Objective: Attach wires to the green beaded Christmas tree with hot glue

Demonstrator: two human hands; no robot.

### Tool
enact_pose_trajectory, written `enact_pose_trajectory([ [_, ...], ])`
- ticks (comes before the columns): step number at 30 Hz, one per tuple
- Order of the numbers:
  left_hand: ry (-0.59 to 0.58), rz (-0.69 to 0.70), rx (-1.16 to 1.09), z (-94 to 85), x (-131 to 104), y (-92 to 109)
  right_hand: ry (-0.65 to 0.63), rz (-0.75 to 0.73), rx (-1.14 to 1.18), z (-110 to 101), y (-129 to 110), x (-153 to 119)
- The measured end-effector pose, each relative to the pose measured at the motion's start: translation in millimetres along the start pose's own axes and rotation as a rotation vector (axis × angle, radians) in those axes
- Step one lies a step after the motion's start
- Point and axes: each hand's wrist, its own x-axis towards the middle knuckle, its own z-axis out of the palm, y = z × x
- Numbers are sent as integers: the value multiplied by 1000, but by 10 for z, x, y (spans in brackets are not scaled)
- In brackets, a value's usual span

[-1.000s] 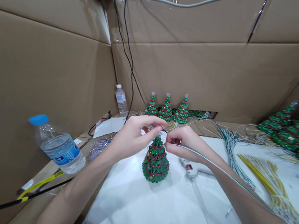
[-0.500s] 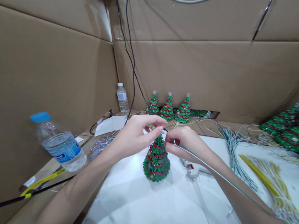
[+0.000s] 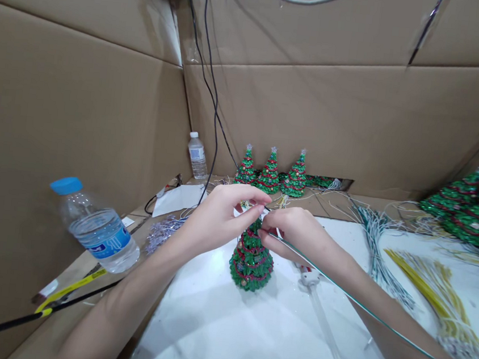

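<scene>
A small green Christmas tree ornament [image 3: 251,266] with red garlands stands upright on the white tabletop [image 3: 224,326]. Both hands meet around its top, which they mostly hide. My left hand [image 3: 232,212] has thumb and fingertips drawn together at the tip, where a small dark bit shows; what they pinch is too small to name. On the tree's right side, my right hand [image 3: 288,227] is closed on a thin green-and-white wire [image 3: 362,312]. This wire trails back over my right forearm.
Three similar trees [image 3: 271,174] stand behind, with more at the right. Bundles of teal wires [image 3: 379,257] and yellow wires [image 3: 437,286] lie to the right. A water bottle [image 3: 101,233] is at the left. A white cable connector [image 3: 309,277] lies near the right hand.
My right hand has shifted slightly left and down, closer against the tree's upper part. The wire's trailing part has moved a little. My left hand stays nearly in place.
</scene>
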Motion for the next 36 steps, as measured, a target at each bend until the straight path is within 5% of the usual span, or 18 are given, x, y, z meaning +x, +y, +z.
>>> enact_pose_trajectory([
  [22, -34, 53, 47, 25, 17, -12, 31, 104, 18, 15, -56, -3],
  [36, -26, 79, 78, 32, 11, -23, 17, 31, 52, -7, -44, -36],
])
